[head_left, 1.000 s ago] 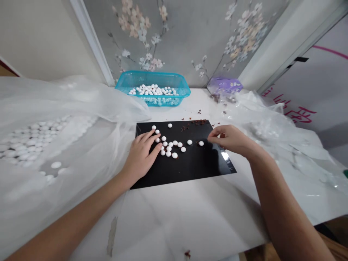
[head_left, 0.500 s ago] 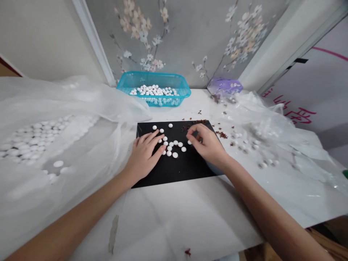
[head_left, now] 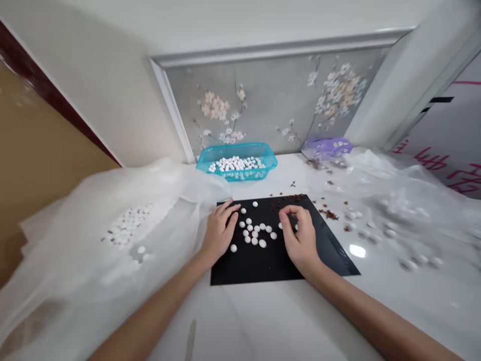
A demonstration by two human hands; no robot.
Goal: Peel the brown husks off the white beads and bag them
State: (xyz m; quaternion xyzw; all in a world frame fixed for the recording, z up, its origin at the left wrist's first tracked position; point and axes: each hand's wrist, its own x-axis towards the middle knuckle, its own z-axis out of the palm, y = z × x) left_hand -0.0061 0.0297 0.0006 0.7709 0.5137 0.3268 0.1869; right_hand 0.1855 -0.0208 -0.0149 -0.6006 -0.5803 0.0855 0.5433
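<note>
My left hand (head_left: pixel 221 229) rests with fingers stretched over the left part of a black mat (head_left: pixel 255 268). Just to its right lie several small white balls (head_left: pixel 262 243), some touching each other in a loose cluster; one ball (head_left: pixel 233 248) is by itself below the thumb. My right hand (head_left: pixel 299 235) hovers over the mat's right half, thumb and fingers curled into a pinch. Whatever its fingertips may hold is too small to see. A white ball (head_left: pixel 280 226) sits partly hidden beside that thumb. Behind the right hand, small dark reddish-brown pieces (head_left: pixel 296 198) are scattered along the mat's far edge.
A blue plastic basket (head_left: pixel 271 163) with white balls stands at the back by the wall. A translucent bag (head_left: pixel 180 225) with more balls spreads over the left. On the right are a clear plastic bag (head_left: pixel 432 210), a purple package (head_left: pixel 330 146) and a brown pile (head_left: pixel 331 214).
The head view has tilted up, so everything appears lower and further right. My left hand has drawn back leftward from the cluster, revealing one ball below it. My right hand remains pinched.
</note>
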